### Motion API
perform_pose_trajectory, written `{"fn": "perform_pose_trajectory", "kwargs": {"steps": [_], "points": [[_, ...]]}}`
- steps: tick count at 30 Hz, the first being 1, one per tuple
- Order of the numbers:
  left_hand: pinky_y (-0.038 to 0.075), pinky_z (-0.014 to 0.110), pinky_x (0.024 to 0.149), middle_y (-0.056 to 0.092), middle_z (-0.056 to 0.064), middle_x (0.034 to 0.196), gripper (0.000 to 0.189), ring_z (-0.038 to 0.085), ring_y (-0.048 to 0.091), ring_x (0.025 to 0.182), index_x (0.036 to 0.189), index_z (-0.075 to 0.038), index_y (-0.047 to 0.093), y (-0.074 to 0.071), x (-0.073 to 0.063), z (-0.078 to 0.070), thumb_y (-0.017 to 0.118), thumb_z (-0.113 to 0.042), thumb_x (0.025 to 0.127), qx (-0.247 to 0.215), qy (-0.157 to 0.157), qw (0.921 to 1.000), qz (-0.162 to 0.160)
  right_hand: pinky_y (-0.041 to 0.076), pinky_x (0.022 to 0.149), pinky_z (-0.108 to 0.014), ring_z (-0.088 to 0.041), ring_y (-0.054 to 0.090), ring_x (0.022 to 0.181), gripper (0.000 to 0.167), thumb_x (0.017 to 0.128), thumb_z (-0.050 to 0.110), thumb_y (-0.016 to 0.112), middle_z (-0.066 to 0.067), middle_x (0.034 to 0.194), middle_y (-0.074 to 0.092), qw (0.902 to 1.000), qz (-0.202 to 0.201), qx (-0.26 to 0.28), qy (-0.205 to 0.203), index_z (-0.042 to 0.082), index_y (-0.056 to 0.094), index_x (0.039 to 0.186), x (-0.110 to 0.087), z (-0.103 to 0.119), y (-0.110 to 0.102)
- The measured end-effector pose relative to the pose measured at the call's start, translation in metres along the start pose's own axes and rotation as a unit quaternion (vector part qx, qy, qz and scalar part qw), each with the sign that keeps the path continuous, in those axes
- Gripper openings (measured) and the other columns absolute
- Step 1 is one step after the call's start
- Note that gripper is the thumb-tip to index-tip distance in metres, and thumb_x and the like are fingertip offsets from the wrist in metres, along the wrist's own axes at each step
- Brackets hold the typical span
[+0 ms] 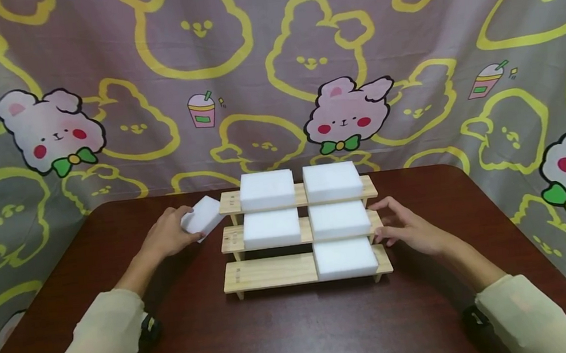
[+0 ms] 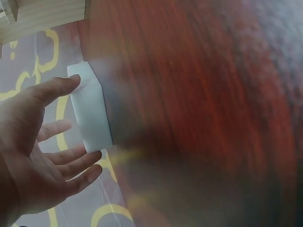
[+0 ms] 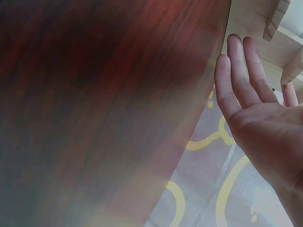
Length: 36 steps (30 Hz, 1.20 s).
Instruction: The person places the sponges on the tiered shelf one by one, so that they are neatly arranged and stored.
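Note:
A three-tier wooden stand point(image 1: 271, 272) carries several white foam blocks point(image 1: 345, 260), two on the top tier, two on the middle one and one at the right of the bottom tier. To its left, my left hand point(image 1: 167, 233) holds another white foam block point(image 1: 206, 214) between thumb and fingers, tilted, close to the stand's upper left side. The left wrist view shows that block point(image 2: 90, 109) edge-on, with the thumb on one end. Beside the stand's right side, my right hand point(image 1: 413, 232) reaches its fingertips to the tier ends; its fingers point(image 3: 238, 71) look mostly straight in the right wrist view.
The stand rests on a dark reddish-brown table point(image 1: 300, 336) with rounded far corners. A curtain point(image 1: 253, 87) printed with yellow outlines and white rabbits hangs behind the table and along its sides. Bare wood shows on the bottom tier's left part.

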<state>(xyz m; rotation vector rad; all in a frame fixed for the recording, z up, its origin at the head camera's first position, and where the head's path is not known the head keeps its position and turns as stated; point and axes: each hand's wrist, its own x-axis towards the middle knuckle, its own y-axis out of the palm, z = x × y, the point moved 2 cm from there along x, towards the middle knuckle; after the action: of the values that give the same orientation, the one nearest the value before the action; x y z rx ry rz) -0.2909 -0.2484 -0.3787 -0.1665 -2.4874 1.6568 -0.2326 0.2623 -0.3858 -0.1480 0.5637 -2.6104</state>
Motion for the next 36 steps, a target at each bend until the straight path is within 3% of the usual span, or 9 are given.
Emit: {"fn": "perform_pose_trajectory", "kwargs": {"steps": [11,21,36], "points": [[0.05,0.056,0.082,0.054,0.037,0.117,0.067,0.044,0.056,0.097,0.133,0.011,0.055,-0.003,-0.008,0.015,0.084,-0.024,0.084,-0.018,0.01,0.9998,0.0,0.057,0.077,-0.044,-0.027,0.07,0.095,0.048,0.103,0.011,0.061,-0.022,0.113,0.065,1.0,-0.004,-0.005,0.004,-0.001,0.036,0.141,0.0,0.001,0.001],[0.046,0.053,0.082,0.054,0.036,0.119,0.064,0.047,0.055,0.102,0.13,0.008,0.059,-0.019,-0.024,0.026,0.087,-0.022,0.081,-0.066,0.042,0.9951,-0.061,0.057,0.078,-0.045,-0.027,0.07,0.095,0.048,0.103,0.012,0.061,-0.022,0.115,0.065,1.0,-0.001,-0.008,0.005,0.0,0.036,0.141,0.0,0.001,0.0],[0.052,0.034,0.071,0.056,0.025,0.109,0.06,0.038,0.063,0.087,0.128,0.004,0.062,-0.045,-0.053,0.028,0.088,-0.016,0.078,-0.088,0.076,0.9847,-0.13,0.057,0.076,-0.042,-0.028,0.071,0.094,0.047,0.102,0.01,0.061,-0.021,0.11,0.065,1.0,0.0,-0.008,0.0,-0.001,0.036,0.141,0.0,0.001,-0.001]]}}
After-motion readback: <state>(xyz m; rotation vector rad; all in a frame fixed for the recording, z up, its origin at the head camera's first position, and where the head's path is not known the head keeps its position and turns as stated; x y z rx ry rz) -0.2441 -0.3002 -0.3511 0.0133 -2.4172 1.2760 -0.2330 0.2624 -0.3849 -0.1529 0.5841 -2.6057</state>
